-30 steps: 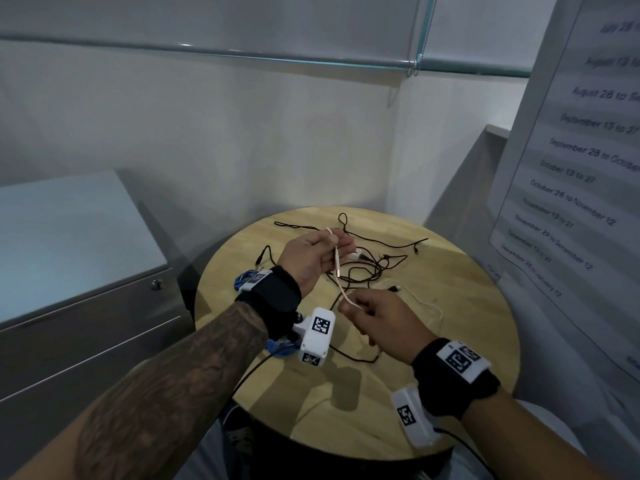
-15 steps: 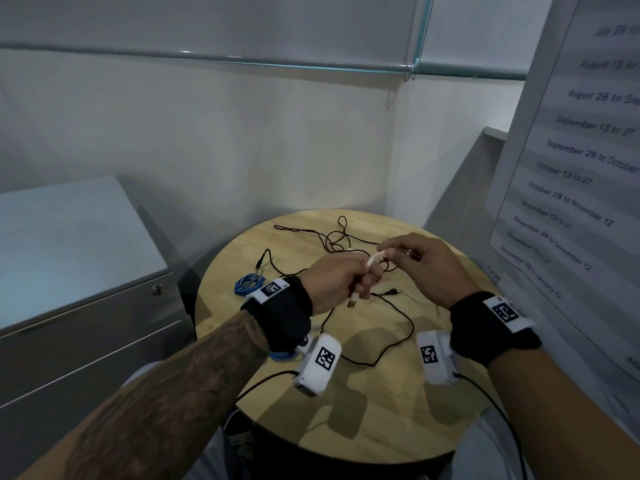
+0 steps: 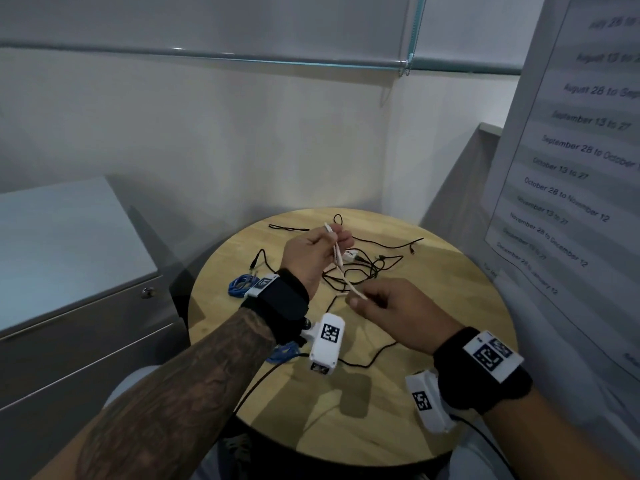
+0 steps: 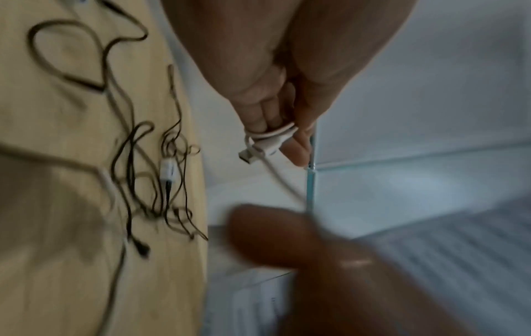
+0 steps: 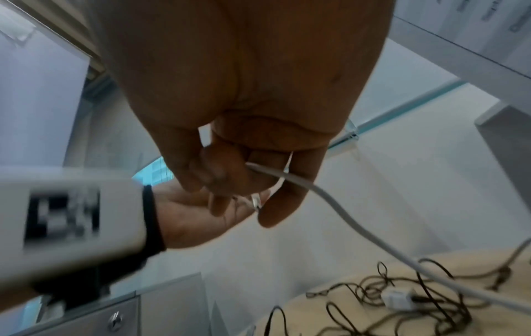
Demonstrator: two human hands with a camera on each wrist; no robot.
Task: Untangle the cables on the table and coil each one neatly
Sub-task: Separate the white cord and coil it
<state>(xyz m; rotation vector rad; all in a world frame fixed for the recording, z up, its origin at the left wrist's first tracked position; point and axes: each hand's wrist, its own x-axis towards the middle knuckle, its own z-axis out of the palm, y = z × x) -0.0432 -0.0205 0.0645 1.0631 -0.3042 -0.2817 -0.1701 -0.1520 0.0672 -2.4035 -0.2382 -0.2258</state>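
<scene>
Leftmost, beside the round wooden table [image 3: 346,427], a grey drawer cabinet [image 3: 69,306] with a small lock. On the table's left edge, a bundled blue cable [image 3: 239,284], partly hidden behind the left wristband. Above the tabletop, the left hand [image 3: 313,252] curled round the white cable [image 3: 341,268], wraps of it looped over the fingertips [image 4: 267,118] and the USB plug [image 4: 247,155] poking out just beside them in the left wrist view. From there, the white cable slanting down and rightward to the right hand [image 3: 391,306], pinched between thumb and curled fingers [image 5: 215,172], the rest trailing down toward the table. Beneath and behind both hands, a tangle of thin black cables [image 3: 367,268] spread loose on the wood, with a small white adapter [image 3: 350,253] lying among them. Rightmost, a printed date list [image 3: 571,161] on the wall panel.
</scene>
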